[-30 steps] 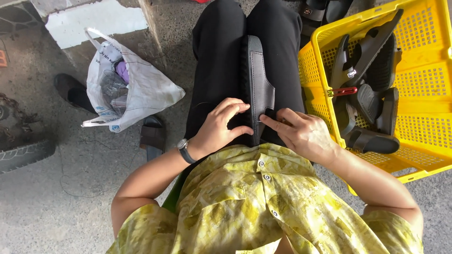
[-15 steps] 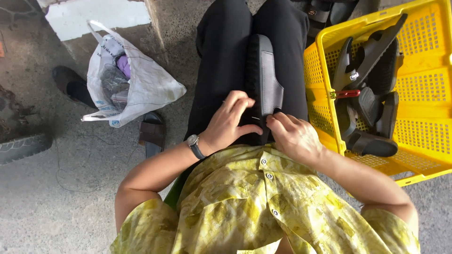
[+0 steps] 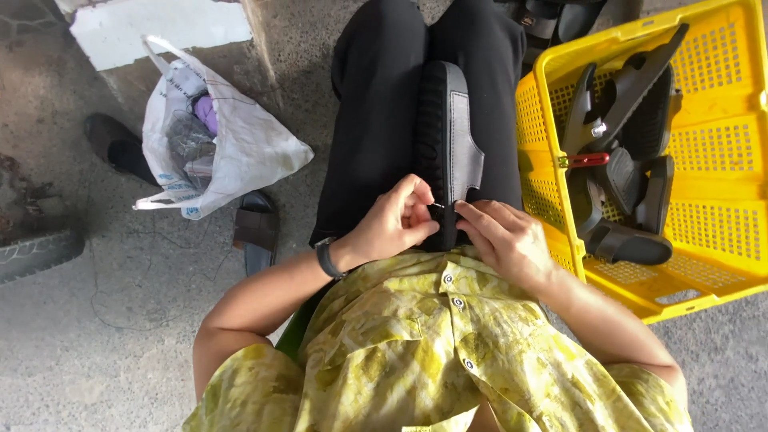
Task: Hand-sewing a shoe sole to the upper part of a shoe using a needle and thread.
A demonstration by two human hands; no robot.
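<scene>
Here, at frame centre, a black rubber-soled sandal (image 3: 445, 148) lies along the seated person's lap, steadied by the curled right hand (image 3: 504, 238) while the left hand (image 3: 398, 220) pinches a thin needle (image 3: 437, 206) at its heel, a yellow plastic crate (image 3: 720, 184) of sandals alongside.

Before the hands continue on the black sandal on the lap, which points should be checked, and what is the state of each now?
1. Black ridged-sole sandal rests steady along the lap: ok.
2. Left hand pinches a thin needle-like thing at the sandal's near end: ok.
3. Right hand braces that end: ok.
4. Thread condition: cannot tell.
5. Fingertips away from the point: cannot tell.
6. Yellow perforated plastic crate with more sandals stands beside the right knee: ok.
</scene>
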